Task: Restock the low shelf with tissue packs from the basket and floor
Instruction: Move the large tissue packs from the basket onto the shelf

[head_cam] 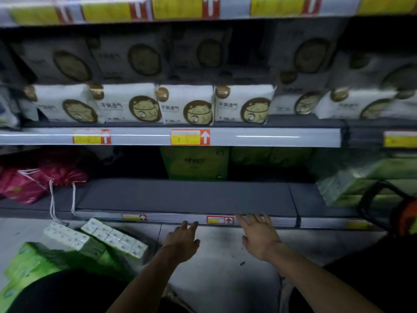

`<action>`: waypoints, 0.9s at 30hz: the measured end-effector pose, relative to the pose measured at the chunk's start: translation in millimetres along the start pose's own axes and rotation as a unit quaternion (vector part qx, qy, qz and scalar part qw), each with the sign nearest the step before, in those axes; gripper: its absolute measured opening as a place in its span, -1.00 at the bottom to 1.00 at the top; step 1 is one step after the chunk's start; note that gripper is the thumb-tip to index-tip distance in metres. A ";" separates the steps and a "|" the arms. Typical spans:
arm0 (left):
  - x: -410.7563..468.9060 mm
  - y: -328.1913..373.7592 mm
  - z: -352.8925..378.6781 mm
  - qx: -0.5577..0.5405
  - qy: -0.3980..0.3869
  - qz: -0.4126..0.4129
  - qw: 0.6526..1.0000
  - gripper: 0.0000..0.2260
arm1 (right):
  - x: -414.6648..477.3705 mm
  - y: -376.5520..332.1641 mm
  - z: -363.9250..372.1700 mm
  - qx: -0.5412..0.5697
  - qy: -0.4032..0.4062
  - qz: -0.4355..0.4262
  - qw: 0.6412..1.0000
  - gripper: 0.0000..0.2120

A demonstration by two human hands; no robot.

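Note:
The low shelf is a dark grey board with a bare middle stretch. Green tissue packs stand at its back, and more green packs lie at its right end. On the floor at the lower left lie several green-wrapped tissue packs. My left hand and my right hand both reach forward with straight fingers, fingertips at the shelf's front edge, holding nothing. The basket, with a black handle and an orange body, shows at the right edge.
Pink drawstring bags fill the left end of the low shelf, their cords hanging over its edge. White tissue packs with a cat picture line the shelf above. Price tags sit on the shelf rails. Grey floor lies below my arms.

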State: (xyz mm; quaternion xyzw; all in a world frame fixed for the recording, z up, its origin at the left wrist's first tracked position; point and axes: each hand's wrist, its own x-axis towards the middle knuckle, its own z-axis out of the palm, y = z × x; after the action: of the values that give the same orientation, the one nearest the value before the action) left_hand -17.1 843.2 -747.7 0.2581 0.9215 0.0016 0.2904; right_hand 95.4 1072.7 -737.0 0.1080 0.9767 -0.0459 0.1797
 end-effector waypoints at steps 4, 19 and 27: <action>-17.6 48.0 -37.6 0.021 0.059 0.056 0.996 -0.39 | -40.6 40.5 -43.4 0.001 0.016 0.028 0.999 -0.29; -69.7 324.5 -103.8 0.069 0.208 0.397 0.891 -0.49 | -229.6 208.0 -93.4 0.099 0.182 0.238 0.949 -0.31; -66.7 456.1 -57.0 0.080 0.129 0.491 0.858 -0.61 | -325.2 319.2 -38.0 0.154 0.047 0.391 0.906 -0.25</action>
State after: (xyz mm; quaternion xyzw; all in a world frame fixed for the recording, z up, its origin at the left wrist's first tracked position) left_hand 215.5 1215.1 -594.9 0.6966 0.7015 0.1036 0.1094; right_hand 451.7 1324.8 -600.4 0.5096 0.8442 -0.1169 0.1187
